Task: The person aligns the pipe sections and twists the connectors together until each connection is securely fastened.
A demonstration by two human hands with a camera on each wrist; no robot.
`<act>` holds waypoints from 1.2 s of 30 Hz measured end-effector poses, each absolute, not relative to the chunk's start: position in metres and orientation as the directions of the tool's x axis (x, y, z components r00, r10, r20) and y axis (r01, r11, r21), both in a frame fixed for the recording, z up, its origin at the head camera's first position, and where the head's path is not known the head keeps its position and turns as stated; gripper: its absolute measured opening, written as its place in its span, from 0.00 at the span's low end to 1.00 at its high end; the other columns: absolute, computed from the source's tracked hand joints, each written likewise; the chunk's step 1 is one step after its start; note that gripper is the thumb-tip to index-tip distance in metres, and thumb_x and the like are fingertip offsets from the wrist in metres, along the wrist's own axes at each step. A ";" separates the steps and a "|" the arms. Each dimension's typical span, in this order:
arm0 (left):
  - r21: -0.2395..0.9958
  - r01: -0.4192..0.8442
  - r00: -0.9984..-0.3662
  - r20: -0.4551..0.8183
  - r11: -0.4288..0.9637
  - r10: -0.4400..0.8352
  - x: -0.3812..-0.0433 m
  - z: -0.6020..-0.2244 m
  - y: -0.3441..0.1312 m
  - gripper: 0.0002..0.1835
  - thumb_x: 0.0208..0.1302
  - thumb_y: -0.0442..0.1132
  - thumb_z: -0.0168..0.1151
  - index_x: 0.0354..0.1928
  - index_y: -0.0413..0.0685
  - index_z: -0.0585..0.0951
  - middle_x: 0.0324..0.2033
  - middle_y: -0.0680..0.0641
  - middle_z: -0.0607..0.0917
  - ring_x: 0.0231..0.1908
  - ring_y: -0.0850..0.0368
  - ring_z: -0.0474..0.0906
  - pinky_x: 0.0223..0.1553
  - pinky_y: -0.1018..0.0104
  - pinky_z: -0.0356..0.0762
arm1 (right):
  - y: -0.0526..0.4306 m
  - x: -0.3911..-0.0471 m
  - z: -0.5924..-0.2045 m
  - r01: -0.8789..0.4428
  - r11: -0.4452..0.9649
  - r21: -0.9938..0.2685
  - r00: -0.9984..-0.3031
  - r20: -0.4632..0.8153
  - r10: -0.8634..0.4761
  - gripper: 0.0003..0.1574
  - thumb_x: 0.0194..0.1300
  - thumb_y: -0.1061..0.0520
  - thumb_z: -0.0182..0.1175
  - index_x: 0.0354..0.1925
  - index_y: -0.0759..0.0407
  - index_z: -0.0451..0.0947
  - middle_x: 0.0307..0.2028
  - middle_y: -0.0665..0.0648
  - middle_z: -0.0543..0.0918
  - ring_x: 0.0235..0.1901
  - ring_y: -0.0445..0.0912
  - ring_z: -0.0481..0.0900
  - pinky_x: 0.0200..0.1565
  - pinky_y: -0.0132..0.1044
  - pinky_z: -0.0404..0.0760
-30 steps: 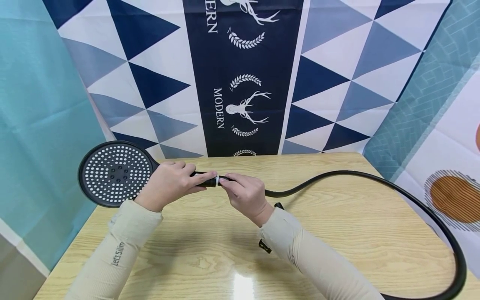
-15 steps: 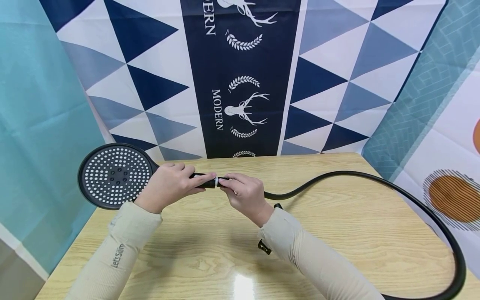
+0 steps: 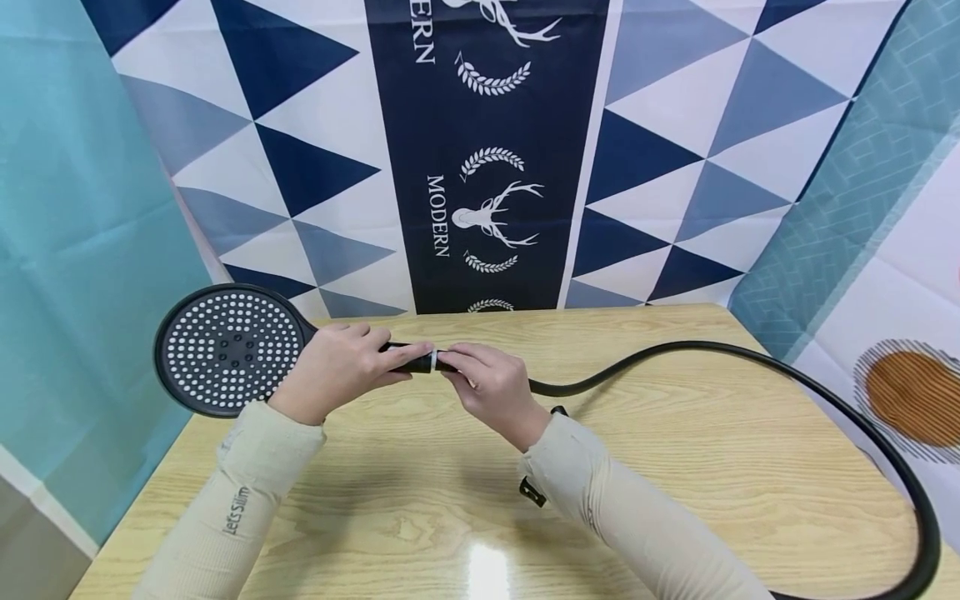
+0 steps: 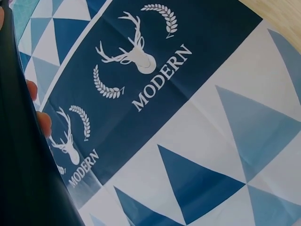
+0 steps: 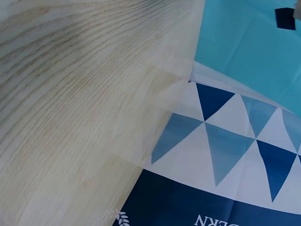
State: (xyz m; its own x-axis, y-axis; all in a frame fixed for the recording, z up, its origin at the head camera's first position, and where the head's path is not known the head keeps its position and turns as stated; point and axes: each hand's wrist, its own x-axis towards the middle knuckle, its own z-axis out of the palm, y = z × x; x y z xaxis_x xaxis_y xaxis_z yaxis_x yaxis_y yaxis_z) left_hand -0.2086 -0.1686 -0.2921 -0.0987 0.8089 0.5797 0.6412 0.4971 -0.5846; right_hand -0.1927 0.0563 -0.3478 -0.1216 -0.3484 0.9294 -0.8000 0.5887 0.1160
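A black shower head point(image 3: 234, 350) with a round face of white nozzles is held up at the left in the head view. My left hand point(image 3: 337, 367) grips its handle, forefinger stretched along it toward the joint. At the handle's end shows a pale ring point(image 3: 433, 360). Just right of that ring, my right hand point(image 3: 491, 387) pinches the end of the black shower hose point(image 3: 675, 345). The hose runs right in a wide loop. In the left wrist view, fingertips point(image 4: 44, 123) show past the dark shower head. The right wrist view shows neither the hand nor the hose.
A small black fitting point(image 3: 532, 492) lies on the wooden table point(image 3: 405, 517), partly behind the right sleeve. Another black end point(image 3: 558, 410) peeks out above that sleeve. A patterned cloth point(image 3: 487, 167) hangs behind the table, with a teal one point(image 3: 90, 250) at the left.
The head view shifts slightly. Both hands keep their places on the handle and hose end, with only small shifts of the right fingers.
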 end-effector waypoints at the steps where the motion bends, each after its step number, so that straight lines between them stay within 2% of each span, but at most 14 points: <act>1: -0.582 0.643 -0.102 0.579 0.497 0.809 -0.208 -0.291 -0.168 0.26 0.46 0.54 0.75 0.52 0.62 0.83 0.18 0.50 0.76 0.16 0.55 0.72 0.18 0.65 0.73 | 0.056 -0.193 -0.348 -0.793 0.595 0.129 -0.118 0.926 -0.358 0.17 0.44 0.65 0.76 0.37 0.65 0.85 0.33 0.59 0.86 0.32 0.48 0.85 0.36 0.35 0.82; 5: -0.575 0.651 -0.112 0.573 0.495 0.812 -0.207 -0.290 -0.167 0.26 0.47 0.53 0.75 0.51 0.63 0.84 0.19 0.50 0.76 0.16 0.55 0.72 0.18 0.65 0.73 | 0.056 -0.192 -0.348 -0.782 0.608 0.139 -0.123 0.921 -0.368 0.19 0.45 0.63 0.76 0.39 0.66 0.85 0.34 0.60 0.86 0.33 0.48 0.86 0.37 0.35 0.82; 11: -0.581 0.644 -0.108 0.575 0.497 0.811 -0.207 -0.290 -0.166 0.25 0.47 0.53 0.75 0.51 0.63 0.84 0.18 0.50 0.75 0.16 0.56 0.71 0.18 0.66 0.73 | 0.054 -0.191 -0.349 -0.810 0.584 0.046 -0.176 0.932 -0.318 0.20 0.44 0.63 0.76 0.39 0.67 0.84 0.34 0.61 0.86 0.34 0.49 0.86 0.38 0.37 0.83; 19: -0.606 0.630 -0.089 0.565 0.486 0.820 -0.208 -0.291 -0.167 0.26 0.47 0.53 0.74 0.52 0.63 0.84 0.17 0.50 0.72 0.14 0.58 0.66 0.16 0.67 0.69 | 0.053 -0.192 -0.346 -0.838 0.545 -0.019 -0.215 0.930 -0.299 0.21 0.40 0.64 0.78 0.37 0.68 0.84 0.32 0.60 0.87 0.32 0.49 0.86 0.37 0.37 0.83; 25: -0.626 0.623 -0.104 0.528 0.469 0.843 -0.207 -0.292 -0.169 0.25 0.49 0.54 0.73 0.52 0.63 0.84 0.17 0.50 0.71 0.14 0.59 0.64 0.16 0.68 0.67 | 0.054 -0.192 -0.342 -0.858 0.505 -0.097 -0.297 0.895 -0.332 0.20 0.40 0.63 0.77 0.36 0.68 0.84 0.31 0.60 0.87 0.31 0.49 0.86 0.34 0.38 0.82; 30: -0.610 0.627 -0.098 0.556 0.485 0.826 -0.208 -0.293 -0.169 0.25 0.48 0.54 0.74 0.52 0.63 0.84 0.17 0.50 0.72 0.14 0.58 0.65 0.17 0.68 0.69 | 0.055 -0.192 -0.341 -0.851 0.499 -0.165 -0.365 0.869 -0.335 0.20 0.44 0.63 0.76 0.39 0.67 0.85 0.33 0.59 0.87 0.33 0.48 0.86 0.33 0.36 0.82; 33: -0.593 0.635 -0.105 0.569 0.495 0.816 -0.208 -0.292 -0.169 0.25 0.48 0.53 0.74 0.52 0.63 0.83 0.18 0.50 0.74 0.14 0.58 0.68 0.17 0.67 0.71 | 0.057 -0.193 -0.344 -0.860 0.477 -0.182 -0.361 0.878 -0.316 0.21 0.46 0.63 0.75 0.41 0.67 0.84 0.36 0.59 0.87 0.37 0.48 0.86 0.36 0.35 0.82; 36: -0.576 0.647 -0.124 0.567 0.499 0.814 -0.208 -0.291 -0.169 0.25 0.48 0.54 0.74 0.52 0.63 0.83 0.18 0.50 0.75 0.15 0.57 0.71 0.18 0.66 0.73 | 0.059 -0.195 -0.348 -0.882 0.441 -0.164 -0.317 0.900 -0.300 0.21 0.45 0.66 0.75 0.41 0.68 0.84 0.37 0.61 0.86 0.39 0.49 0.85 0.41 0.36 0.82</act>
